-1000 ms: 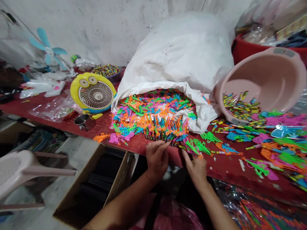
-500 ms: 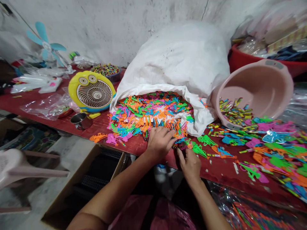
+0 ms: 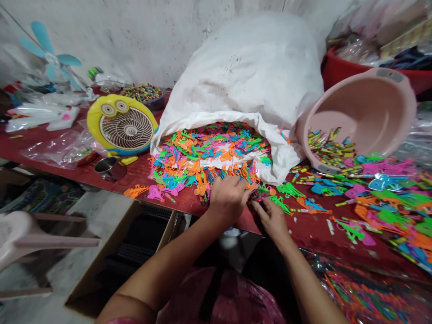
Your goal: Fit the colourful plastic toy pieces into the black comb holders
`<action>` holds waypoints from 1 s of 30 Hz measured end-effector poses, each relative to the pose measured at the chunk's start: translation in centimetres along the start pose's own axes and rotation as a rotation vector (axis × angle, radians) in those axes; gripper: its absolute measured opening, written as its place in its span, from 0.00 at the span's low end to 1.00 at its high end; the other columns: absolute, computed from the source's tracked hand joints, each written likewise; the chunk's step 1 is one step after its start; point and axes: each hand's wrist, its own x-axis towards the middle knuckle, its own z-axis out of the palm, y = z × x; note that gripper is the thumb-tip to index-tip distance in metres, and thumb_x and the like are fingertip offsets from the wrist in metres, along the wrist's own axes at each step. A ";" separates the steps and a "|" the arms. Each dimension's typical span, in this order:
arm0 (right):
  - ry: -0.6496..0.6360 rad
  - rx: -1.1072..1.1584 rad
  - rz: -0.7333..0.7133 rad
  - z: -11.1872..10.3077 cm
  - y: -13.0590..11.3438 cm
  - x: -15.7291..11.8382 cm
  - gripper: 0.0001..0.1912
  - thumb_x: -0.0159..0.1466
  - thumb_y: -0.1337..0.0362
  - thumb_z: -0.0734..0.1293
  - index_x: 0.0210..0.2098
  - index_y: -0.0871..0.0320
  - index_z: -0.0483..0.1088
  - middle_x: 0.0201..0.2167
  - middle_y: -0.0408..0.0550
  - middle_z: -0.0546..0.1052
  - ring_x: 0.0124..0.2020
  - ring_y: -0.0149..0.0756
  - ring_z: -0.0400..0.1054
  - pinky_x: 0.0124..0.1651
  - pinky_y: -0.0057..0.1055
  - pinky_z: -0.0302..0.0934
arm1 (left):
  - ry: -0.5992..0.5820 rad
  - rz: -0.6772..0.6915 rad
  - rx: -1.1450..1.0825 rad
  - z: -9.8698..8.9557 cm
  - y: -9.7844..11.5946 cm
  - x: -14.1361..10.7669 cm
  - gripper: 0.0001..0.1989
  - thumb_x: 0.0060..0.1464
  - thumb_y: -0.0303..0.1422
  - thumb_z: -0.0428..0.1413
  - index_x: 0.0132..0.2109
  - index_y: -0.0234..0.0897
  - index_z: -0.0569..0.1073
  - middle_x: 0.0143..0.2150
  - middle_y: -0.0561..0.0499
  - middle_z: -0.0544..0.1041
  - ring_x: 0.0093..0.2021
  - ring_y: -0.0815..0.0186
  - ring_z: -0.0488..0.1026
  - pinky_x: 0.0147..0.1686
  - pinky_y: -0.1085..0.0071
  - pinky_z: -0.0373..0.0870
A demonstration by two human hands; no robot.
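A white sack [image 3: 249, 72] lies on its side, and a heap of colourful flat plastic pieces [image 3: 189, 148] spills from its mouth. At the front of that heap is my left hand [image 3: 227, 200], back up, its fingers curled down and closed; whatever they grip is hidden beneath them. Just to its right, near the table edge, my right hand [image 3: 272, 219] has thumb and fingers pinched together beside the left fingertips. A small dark item seems to be between them, too unclear to name. Green and orange pieces [image 3: 289, 190] lie just beyond the right hand.
A tilted pink basin [image 3: 364, 117] holds small striped tubes [image 3: 329, 148]. Finished-looking plastic sticks [image 3: 398, 211] pile up at the right of the red table [image 3: 337, 245]. To the left stand a yellow fan [image 3: 126, 126] and a metal cup [image 3: 110, 168]. A stool [image 3: 20, 236] is below.
The view has shifted slightly. My left fingers have curled in more, and my right hand has drawn a little down and right. An orange piece now shows left of my left hand.
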 end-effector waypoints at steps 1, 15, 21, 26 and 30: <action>0.008 0.042 0.018 0.1 0.0 -0.1 0.17 0.65 0.48 0.63 0.29 0.54 0.64 0.24 0.42 0.67 0.26 0.33 0.60 0.29 0.29 0.55 | 0.001 -0.001 0.000 0.0 -0.1 0.1 0.10 0.64 0.40 0.54 0.41 0.38 0.75 0.36 0.48 0.75 0.40 0.59 0.70 0.37 0.62 0.55; 0.140 0.058 0.009 1.4 1.7 -0.8 0.17 0.64 0.47 0.64 0.34 0.55 0.70 0.30 0.49 0.76 0.32 0.39 0.70 0.37 0.35 0.64 | 0.011 0.007 -0.010 0.7 -0.5 -0.1 0.14 0.66 0.42 0.51 0.45 0.38 0.75 0.38 0.47 0.75 0.40 0.59 0.69 0.38 0.63 0.56; 0.101 -0.232 -0.191 1.4 1.4 -1.1 0.15 0.67 0.53 0.62 0.31 0.55 0.71 0.26 0.50 0.74 0.28 0.39 0.67 0.35 0.35 0.60 | 0.021 0.024 -0.004 0.5 -0.7 -0.1 0.15 0.66 0.42 0.50 0.38 0.39 0.75 0.35 0.49 0.74 0.39 0.60 0.69 0.37 0.62 0.55; 0.082 -0.231 -0.238 1.2 1.1 -1.1 0.14 0.68 0.55 0.61 0.33 0.54 0.72 0.27 0.49 0.75 0.28 0.39 0.67 0.34 0.35 0.59 | 0.025 0.031 0.007 0.3 -1.2 -0.1 0.13 0.66 0.41 0.51 0.38 0.40 0.75 0.34 0.50 0.74 0.38 0.61 0.68 0.36 0.63 0.55; 0.068 -0.170 -0.191 1.1 0.9 -0.9 0.14 0.67 0.54 0.62 0.33 0.55 0.73 0.28 0.49 0.75 0.29 0.39 0.68 0.35 0.35 0.61 | 0.028 0.052 0.008 0.3 -1.6 -0.1 0.14 0.66 0.41 0.51 0.36 0.40 0.74 0.33 0.50 0.73 0.37 0.62 0.68 0.35 0.63 0.55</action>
